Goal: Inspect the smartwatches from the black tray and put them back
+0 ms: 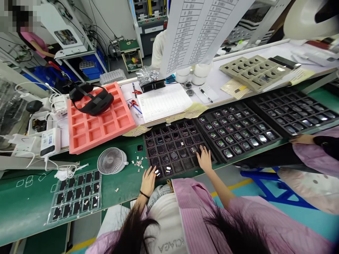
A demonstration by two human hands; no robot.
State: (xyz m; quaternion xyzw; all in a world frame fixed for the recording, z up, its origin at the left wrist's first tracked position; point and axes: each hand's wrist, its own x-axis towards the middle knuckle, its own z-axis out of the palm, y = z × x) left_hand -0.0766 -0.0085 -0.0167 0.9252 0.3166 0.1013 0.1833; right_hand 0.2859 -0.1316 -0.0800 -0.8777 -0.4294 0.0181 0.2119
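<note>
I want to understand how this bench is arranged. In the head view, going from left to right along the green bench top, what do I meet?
Clear plastic tray of black pieces → white desk fan → small white scraps → first black compartment tray → second black compartment tray → third black compartment tray

gap between left hand (148,181) and fan (111,161)

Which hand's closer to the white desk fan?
Left. The left hand is just right of the desk fan in view, not touching it. The right hand is farther right, well beyond the left.
</note>
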